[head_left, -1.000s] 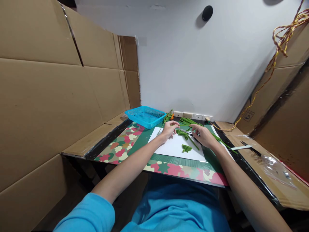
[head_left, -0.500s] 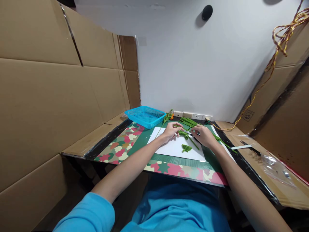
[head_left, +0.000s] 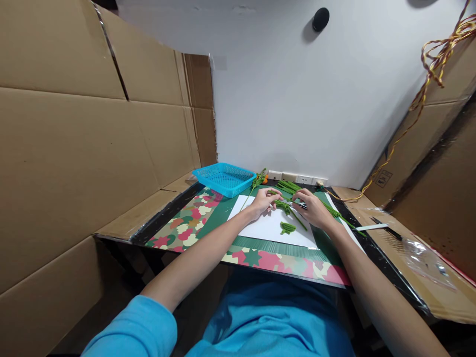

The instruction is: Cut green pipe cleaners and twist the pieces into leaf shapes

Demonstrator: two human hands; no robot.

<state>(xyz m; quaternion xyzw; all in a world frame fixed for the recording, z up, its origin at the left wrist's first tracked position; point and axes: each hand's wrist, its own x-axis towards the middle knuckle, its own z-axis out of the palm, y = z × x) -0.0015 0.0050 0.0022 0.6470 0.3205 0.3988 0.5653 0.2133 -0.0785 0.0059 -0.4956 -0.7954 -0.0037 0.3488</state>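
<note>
Over a white sheet of paper (head_left: 260, 231), my left hand (head_left: 263, 202) is closed in a pinch on a thin green stem (head_left: 275, 193). Facing it, my right hand (head_left: 311, 208) has its fingers drawn together at the stem's other end. Something small, silvery and dark shows by those fingers, mostly hidden, and I cannot make out its kind. Just below the hands lies a curved green leaf-like piece (head_left: 283, 207) with another green stem (head_left: 298, 220) slanting beside it. Closer to me, a fuzzy green leaf-shaped piece (head_left: 287, 228) rests on the paper.
A blue plastic basket (head_left: 223, 187) stands at the back left, near a green sprig with orange bits (head_left: 260, 179). Several green stems (head_left: 288, 186) lie behind my hands. On the right are a black pen-like tool (head_left: 390, 230), a white strip (head_left: 372, 227) and a clear bag (head_left: 426, 260).
My right hand has shifted slightly, and its fingers sit a little differently by the stem. The left hand stays in place with the stem.
</note>
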